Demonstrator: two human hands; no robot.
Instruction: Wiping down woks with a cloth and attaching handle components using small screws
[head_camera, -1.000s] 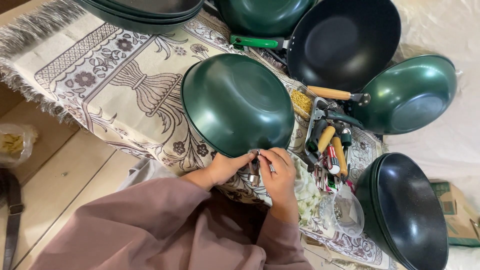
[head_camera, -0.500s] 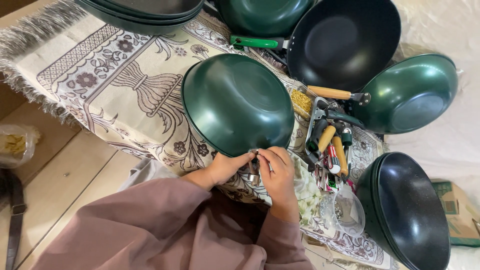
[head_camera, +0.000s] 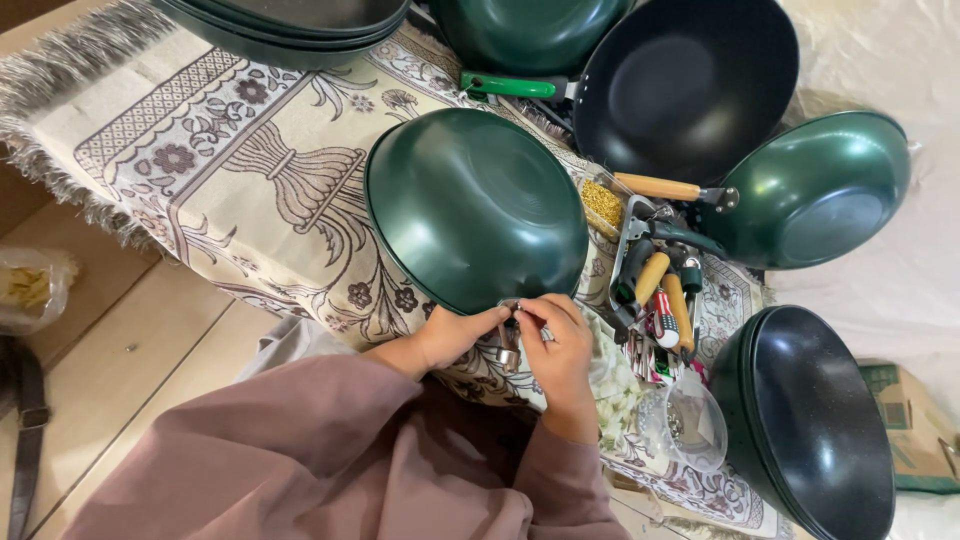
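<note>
Patterned fringed cloth (head_camera: 200, 170) covers the work surface, wooden floor (head_camera: 120, 350) beyond its near-left edge, white sheet (head_camera: 880, 60) far right.

Left hand (head_camera: 455, 335) and right hand (head_camera: 560, 345) meet at the near rim of the upturned green wok (head_camera: 475, 205), which sits directly ahead of both hands, dome side up. Both hands are pinched on a small metal fitting (head_camera: 508, 345) at the rim. Left fingers grip it from the left, right fingers close over it from the right. Whether it is a bracket or a screw part, can't tell, too small.

Risks, as I judge them:
- Wok rests on its rim and leans toward the hands; a hard push on the fitting could slide or rock it over the cloth.
- Fitting is tiny, held by fingertips only. If it slips, it drops into the lap or cloth folds and is hard to find.
- Cloth bunches near the hands, so it could drag with the wok.

Room:
- Right of the right hand is tight: tray of tools (head_camera: 660, 290) with wooden handles just beside, clear plastic cup (head_camera: 690, 425) near, dark wok (head_camera: 815, 425) past that.
- Ahead of the upturned wok: black wok (head_camera: 690, 85), green handle (head_camera: 510, 87), another green wok (head_camera: 820, 190) far right. No push room forward.
- Left of the left hand is open cloth, the best side for shifting anything.
- Table edge runs just under both wrists.
</note>
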